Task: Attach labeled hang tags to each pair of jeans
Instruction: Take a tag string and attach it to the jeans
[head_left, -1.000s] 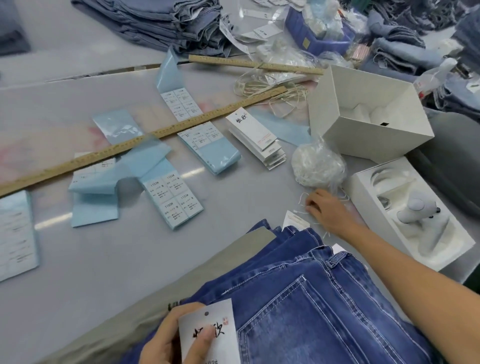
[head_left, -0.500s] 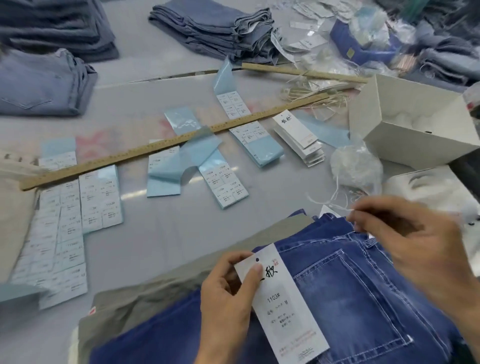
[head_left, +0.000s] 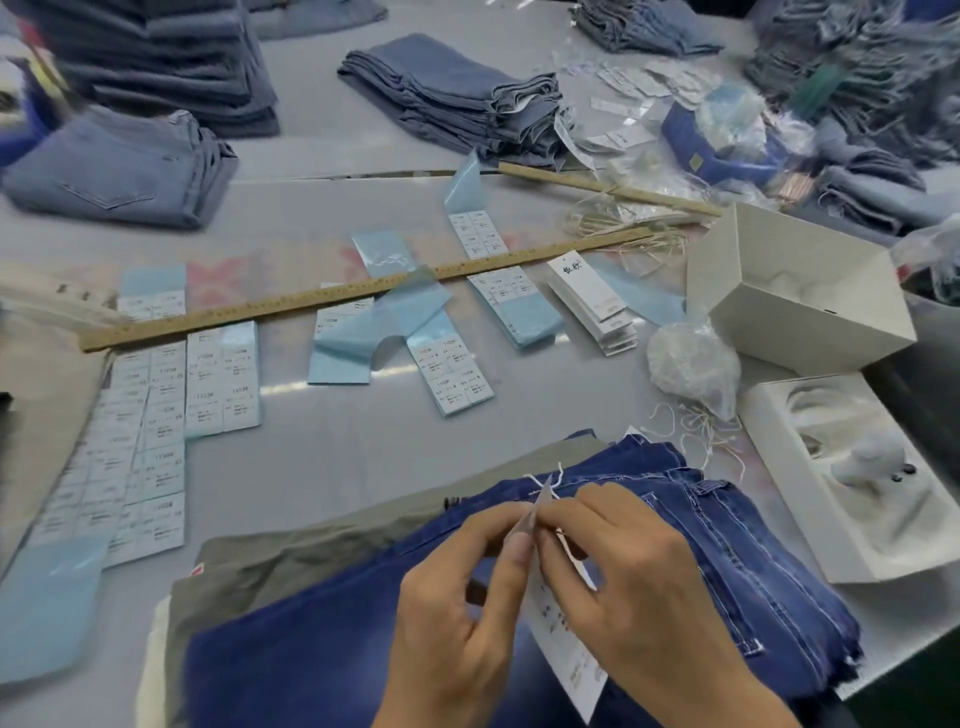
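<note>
Both your hands meet over the dark blue jeans (head_left: 717, 525) | left hand (head_left: 457, 618) pinches the hang tag (head_left: 563, 649) edge | right hand (head_left: 623, 582) fingertips pinch the white string (head_left: 540, 480) at its top

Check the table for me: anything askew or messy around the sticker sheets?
Yes. One blue backing sheet is curled and arched off the table under the wooden ruler, not lying flat. Loose white strings trail out beside the plastic bag.
</note>
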